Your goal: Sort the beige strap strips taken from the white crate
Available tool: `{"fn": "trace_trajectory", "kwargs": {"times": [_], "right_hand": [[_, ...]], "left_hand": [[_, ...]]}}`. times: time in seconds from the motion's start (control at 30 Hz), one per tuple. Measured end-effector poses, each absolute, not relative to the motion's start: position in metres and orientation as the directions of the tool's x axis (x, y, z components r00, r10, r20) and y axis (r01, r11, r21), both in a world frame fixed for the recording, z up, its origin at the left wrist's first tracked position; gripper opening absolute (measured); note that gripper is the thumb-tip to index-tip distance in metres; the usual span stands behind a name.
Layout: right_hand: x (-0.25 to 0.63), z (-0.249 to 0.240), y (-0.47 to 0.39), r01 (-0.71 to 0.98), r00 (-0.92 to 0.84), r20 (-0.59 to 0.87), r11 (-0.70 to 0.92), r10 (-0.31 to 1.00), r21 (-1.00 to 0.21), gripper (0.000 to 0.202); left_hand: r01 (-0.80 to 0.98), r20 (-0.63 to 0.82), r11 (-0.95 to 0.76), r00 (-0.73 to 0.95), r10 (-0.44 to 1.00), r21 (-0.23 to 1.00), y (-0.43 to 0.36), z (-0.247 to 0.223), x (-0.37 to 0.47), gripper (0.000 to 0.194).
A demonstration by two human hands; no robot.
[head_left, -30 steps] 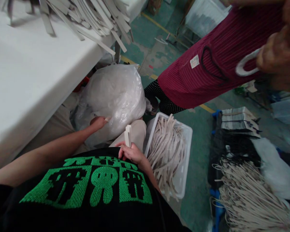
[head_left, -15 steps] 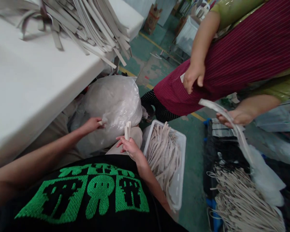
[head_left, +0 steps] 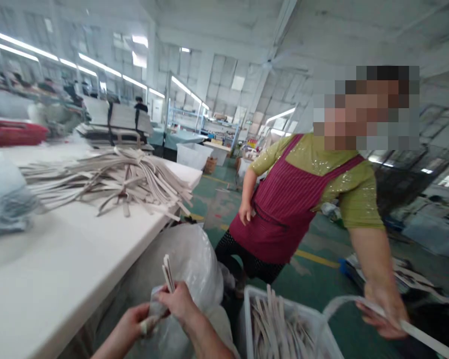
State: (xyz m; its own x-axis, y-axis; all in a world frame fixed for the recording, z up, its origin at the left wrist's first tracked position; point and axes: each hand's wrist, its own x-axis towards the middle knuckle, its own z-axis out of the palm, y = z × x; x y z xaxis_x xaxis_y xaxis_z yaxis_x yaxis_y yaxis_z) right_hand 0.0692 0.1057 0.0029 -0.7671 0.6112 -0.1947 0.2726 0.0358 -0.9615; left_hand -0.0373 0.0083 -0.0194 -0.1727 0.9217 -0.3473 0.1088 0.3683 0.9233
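Note:
My right hand is closed around a small bundle of beige straps, whose folded ends stick up above the fingers. Close beside it, my left hand has its fingers closed on a piece of clear plastic, which lies against the lower part of the bundle. Motion blur hides how the plastic sits around the straps. Both hands are over a large clear plastic bag that stands against the table side.
A white table on the left bears a heap of beige straps. A white bin of straps stands low at right. A co-worker in a red apron stands opposite, a pale strip in one hand.
My view has tilted up. My left hand has come from the large plastic bag to my right hand, bringing clear plastic against the strap bundle. The co-worker's strip has shifted.

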Motion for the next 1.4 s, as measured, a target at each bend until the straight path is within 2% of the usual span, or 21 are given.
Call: {"fn": "trace_trajectory", "kwargs": {"times": [0.13, 0.2, 0.3, 0.33, 0.43, 0.57, 0.87, 1.1, 1.27, 1.4], "right_hand": [[0.069, 0.042, 0.111, 0.323, -0.621, -0.288, -0.097, 0.729, -0.942, 0.019], [0.070, 0.069, 0.114, 0.314, -0.581, -0.274, -0.099, 0.766, -0.944, 0.016], [0.061, 0.091, 0.127, 0.331, -0.544, -0.336, -0.172, 0.769, -0.928, 0.009], [0.056, 0.091, 0.132, 0.325, -0.539, -0.341, -0.183, 0.770, -0.928, 0.008], [0.044, 0.081, 0.143, 0.252, -0.594, -0.209, -0.068, 0.777, -0.965, 0.015], [0.039, 0.073, 0.144, 0.228, -0.641, -0.137, 0.017, 0.755, -0.973, 0.026], [0.029, 0.075, 0.158, 0.235, -0.673, -0.098, 0.087, 0.733, -0.968, 0.034], [0.016, 0.072, 0.175, 0.249, -0.653, -0.047, 0.156, 0.756, -0.956, 0.045], [0.011, 0.077, 0.176, 0.329, -0.598, -0.103, 0.127, 0.795, -0.936, 0.041], [0.010, 0.074, 0.179, 0.317, -0.579, -0.127, 0.078, 0.805, -0.945, 0.032]], "left_hand": [[0.113, -0.342, 0.344, -0.041, 0.939, 0.932, -0.002, -0.015, -0.029, 0.062], [0.156, -0.281, 0.285, -0.043, 0.959, 0.946, -0.018, 0.008, -0.024, 0.059], [0.066, -0.337, 0.344, -0.101, 0.936, 0.937, -0.033, 0.034, -0.029, 0.053], [0.029, -0.368, 0.374, -0.112, 0.923, 0.927, -0.035, 0.037, -0.033, 0.050], [-0.013, -0.389, 0.392, -0.139, 0.911, 0.920, -0.039, 0.029, -0.043, 0.042], [-0.028, -0.454, 0.453, -0.060, 0.889, 0.891, -0.044, 0.021, -0.045, 0.033], [0.038, -0.528, 0.527, 0.074, 0.846, 0.849, -0.044, 0.004, -0.037, 0.020], [-0.124, -0.574, 0.595, 0.171, 0.801, 0.794, -0.049, -0.004, -0.028, 0.017], [-0.191, -0.601, 0.632, 0.198, 0.774, 0.751, -0.056, -0.004, -0.018, 0.006], [-0.209, -0.643, 0.668, 0.181, 0.744, 0.714, -0.057, -0.004, -0.012, 0.011]]}}
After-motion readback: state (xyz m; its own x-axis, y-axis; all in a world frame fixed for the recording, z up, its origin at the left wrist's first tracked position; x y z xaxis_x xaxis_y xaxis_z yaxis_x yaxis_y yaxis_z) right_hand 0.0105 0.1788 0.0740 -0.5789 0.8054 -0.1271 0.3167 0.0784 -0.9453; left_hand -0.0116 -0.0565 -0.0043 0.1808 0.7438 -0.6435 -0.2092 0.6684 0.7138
